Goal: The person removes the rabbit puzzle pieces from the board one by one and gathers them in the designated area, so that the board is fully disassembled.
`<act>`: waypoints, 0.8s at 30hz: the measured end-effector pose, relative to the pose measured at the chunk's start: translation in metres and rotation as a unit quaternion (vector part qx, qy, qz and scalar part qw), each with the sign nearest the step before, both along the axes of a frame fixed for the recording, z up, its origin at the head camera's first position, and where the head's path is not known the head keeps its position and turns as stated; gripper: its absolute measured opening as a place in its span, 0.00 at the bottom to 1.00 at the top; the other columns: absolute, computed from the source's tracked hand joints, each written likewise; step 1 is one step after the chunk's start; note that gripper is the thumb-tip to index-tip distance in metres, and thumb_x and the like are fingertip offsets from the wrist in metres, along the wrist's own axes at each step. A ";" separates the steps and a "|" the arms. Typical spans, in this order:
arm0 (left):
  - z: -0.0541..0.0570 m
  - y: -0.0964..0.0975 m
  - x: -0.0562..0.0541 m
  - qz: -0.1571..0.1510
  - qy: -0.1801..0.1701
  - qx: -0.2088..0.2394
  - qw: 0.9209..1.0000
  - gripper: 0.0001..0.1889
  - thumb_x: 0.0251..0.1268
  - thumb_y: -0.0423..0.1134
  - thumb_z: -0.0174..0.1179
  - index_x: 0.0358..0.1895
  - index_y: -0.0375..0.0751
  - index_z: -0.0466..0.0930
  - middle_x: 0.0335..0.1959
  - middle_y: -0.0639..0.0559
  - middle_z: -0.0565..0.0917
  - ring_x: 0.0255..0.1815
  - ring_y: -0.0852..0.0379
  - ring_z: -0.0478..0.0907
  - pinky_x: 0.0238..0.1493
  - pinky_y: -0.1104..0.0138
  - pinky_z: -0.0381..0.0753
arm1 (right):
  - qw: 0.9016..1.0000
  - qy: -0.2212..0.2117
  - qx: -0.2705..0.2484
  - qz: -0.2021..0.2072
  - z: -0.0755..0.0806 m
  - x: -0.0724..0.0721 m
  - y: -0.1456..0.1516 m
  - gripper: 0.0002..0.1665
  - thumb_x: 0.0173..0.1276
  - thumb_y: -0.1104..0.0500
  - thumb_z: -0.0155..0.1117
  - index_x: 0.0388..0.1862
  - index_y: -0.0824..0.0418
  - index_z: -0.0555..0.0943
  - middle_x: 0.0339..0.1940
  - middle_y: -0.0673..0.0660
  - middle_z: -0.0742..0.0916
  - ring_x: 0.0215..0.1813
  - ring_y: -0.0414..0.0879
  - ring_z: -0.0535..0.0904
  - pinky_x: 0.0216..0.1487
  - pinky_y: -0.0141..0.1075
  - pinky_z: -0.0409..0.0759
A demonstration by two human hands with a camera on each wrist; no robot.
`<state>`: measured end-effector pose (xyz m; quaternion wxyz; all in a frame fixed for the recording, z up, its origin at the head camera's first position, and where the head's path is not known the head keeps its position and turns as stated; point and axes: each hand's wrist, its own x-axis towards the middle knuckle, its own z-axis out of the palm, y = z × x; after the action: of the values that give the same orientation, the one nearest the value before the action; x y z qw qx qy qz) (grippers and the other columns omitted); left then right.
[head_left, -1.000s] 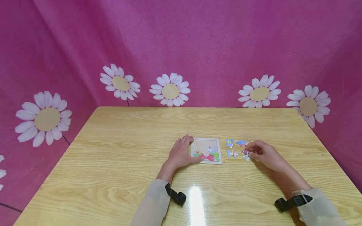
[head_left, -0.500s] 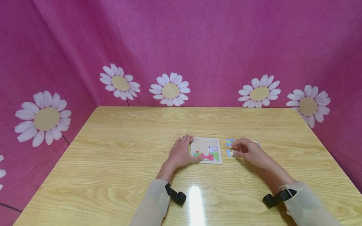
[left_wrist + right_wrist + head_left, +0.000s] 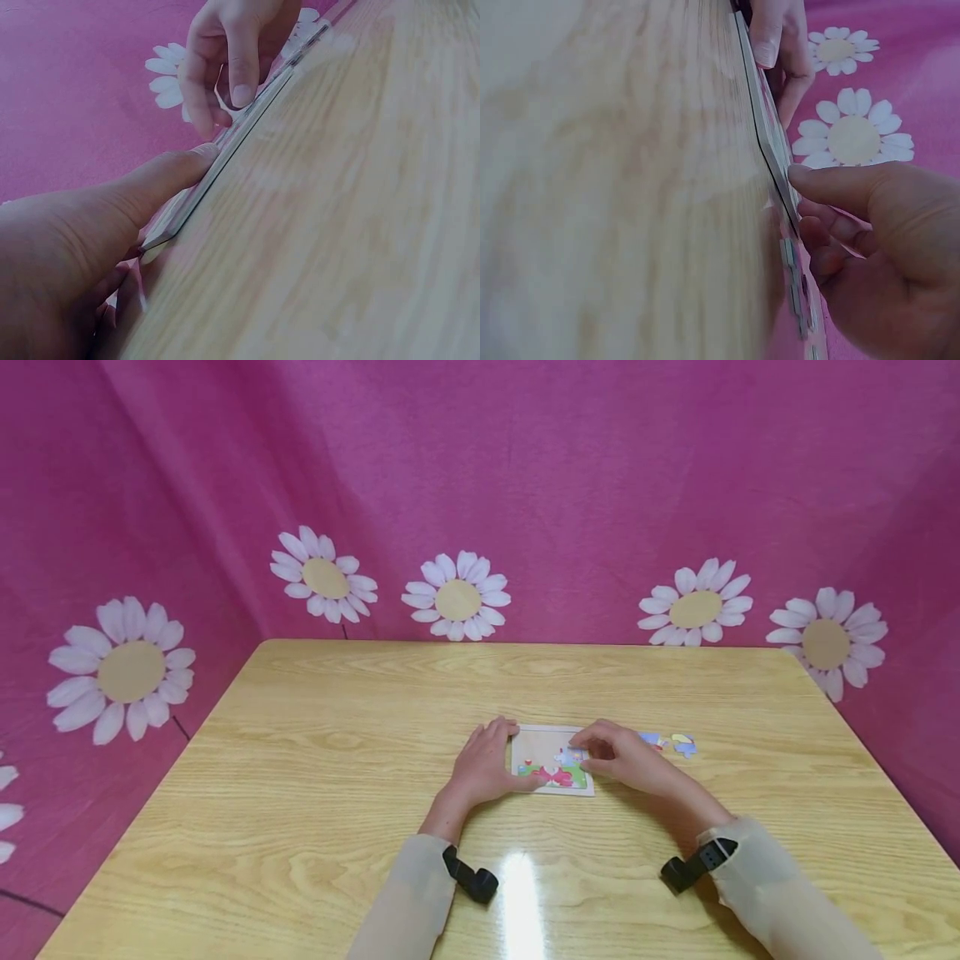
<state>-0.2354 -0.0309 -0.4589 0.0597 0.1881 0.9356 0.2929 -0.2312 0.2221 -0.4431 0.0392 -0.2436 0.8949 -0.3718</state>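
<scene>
A small square jigsaw puzzle tray (image 3: pixel 534 747) with a pale rim lies flat on the table. Several fitted pieces (image 3: pixel 557 777) cover its lower part in green, pink and blue; the upper left shows bare board. My left hand (image 3: pixel 483 767) holds the tray's left side, fingers at the far corner and thumb across the near rim. Over the tray's right edge, my right hand (image 3: pixel 626 762) has thumb and fingertips together in a pinch on a puzzle piece, which the fingers almost wholly hide. Two loose puzzle pieces, a blue-and-red one (image 3: pixel 651 740) and a yellow-and-blue one (image 3: pixel 684 744), lie beyond that hand.
The wood-grain table (image 3: pixel 337 760) stretches around the tray on all sides. Behind it hangs a pink cloth (image 3: pixel 570 510) printed with white daisies. Both wrists wear black camera straps. Loose pieces (image 3: pixel 795 289) also show edge-on beneath my right hand in the right wrist view.
My right hand has moved left from the rightmost loose pieces, across the others, to the tray's right edge. The left hand has kept its place on the tray. The head view has shifted slightly.
</scene>
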 end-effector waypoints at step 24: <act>0.002 0.001 0.001 0.005 -0.002 -0.008 1.000 0.45 0.51 0.61 0.70 0.69 0.43 0.63 0.69 0.52 0.68 0.73 0.53 0.64 0.82 0.59 0.48 | 0.998 0.045 0.019 0.043 0.002 -0.004 -0.011 0.15 0.62 0.73 0.64 0.47 0.63 0.82 0.42 0.56 0.82 0.40 0.41 0.73 0.40 0.27 0.73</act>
<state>-0.2349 -0.0296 -0.4574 0.0616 0.1825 0.9385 0.2865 -0.2355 0.2111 -0.4407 0.0197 -0.2972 0.8915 -0.3414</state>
